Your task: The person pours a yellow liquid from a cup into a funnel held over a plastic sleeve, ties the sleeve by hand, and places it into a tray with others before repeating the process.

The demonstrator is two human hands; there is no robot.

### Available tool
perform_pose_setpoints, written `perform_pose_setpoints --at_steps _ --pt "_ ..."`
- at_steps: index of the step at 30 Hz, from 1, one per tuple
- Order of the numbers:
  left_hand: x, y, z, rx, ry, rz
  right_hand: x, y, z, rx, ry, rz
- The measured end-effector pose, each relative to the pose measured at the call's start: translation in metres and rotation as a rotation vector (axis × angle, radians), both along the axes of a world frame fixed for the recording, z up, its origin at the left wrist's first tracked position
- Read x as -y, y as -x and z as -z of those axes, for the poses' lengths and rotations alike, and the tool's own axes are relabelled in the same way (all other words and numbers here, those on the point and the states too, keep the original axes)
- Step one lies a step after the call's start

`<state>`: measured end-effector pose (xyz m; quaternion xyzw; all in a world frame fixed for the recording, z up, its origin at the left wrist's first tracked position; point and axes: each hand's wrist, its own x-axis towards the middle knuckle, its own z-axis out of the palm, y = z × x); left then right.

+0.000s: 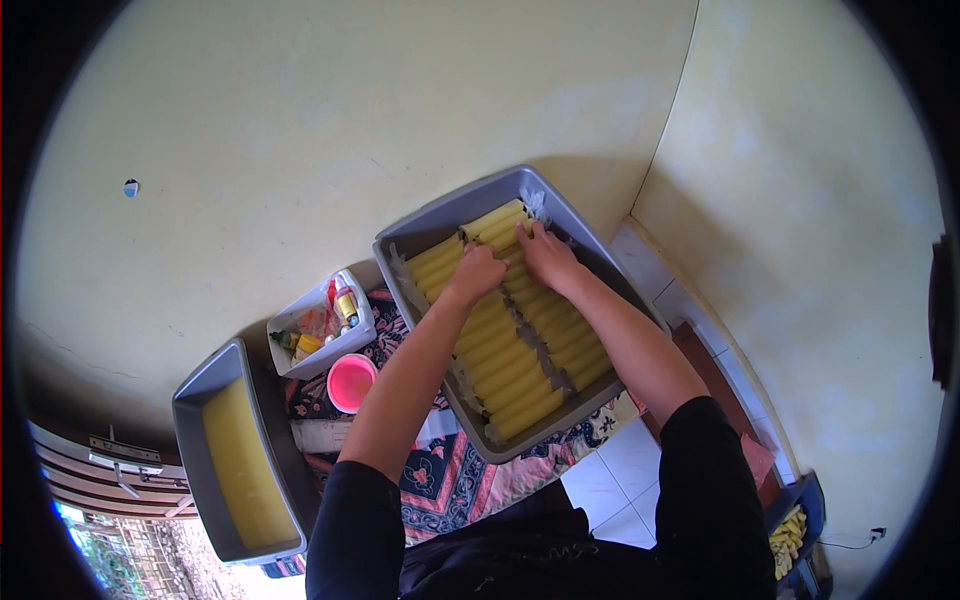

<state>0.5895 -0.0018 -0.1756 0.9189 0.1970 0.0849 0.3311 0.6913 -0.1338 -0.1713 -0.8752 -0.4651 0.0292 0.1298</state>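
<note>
The left hand is resting with bunched fingers and the right hand with slightly spread fingers on the far yellow rolls, probably steadying them, though whether either is pinching one I cannot tell. Those rolls are lying side by side in two rows inside a grey tub, plastic film probably keeping them off its walls. Leftward, a pink bowl is standing on a patterned cloth, likely for easy reach.

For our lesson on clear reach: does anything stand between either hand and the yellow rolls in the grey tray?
Nothing visible does: the left hand and right hand are both inside the grey tray, right at the yellow rolls.
</note>
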Motion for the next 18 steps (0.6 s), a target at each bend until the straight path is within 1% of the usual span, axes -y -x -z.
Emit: perform_pose_setpoints --at_steps 1,5,7,10,13,15,18 --pt "0.003 0.0 0.001 0.001 -0.139 -0.012 0.0 0.0 -0.001 0.002 -0.002 0.0" --pt "0.013 0.007 -0.01 0.031 -0.151 -0.053 -0.001 0.001 0.001 0.003 -0.003 0.007" --pt "0.014 0.009 -0.017 -0.112 -0.178 0.044 -0.001 0.0 -0.001 0.01 -0.01 0.009" --pt "0.014 0.008 -0.015 -0.156 -0.155 0.061 0.0 -0.005 0.002 -0.035 -0.034 0.002" --pt "0.011 0.009 -0.014 -0.132 -0.17 0.097 -0.002 -0.006 0.002 -0.012 -0.101 0.021" --pt "0.011 0.01 -0.017 -0.134 -0.156 0.087 0.001 -0.004 -0.006 -0.072 -0.143 0.019" --pt "0.013 0.012 -0.018 -0.13 -0.143 0.077 0.002 -0.004 -0.012 -0.109 -0.13 0.034"
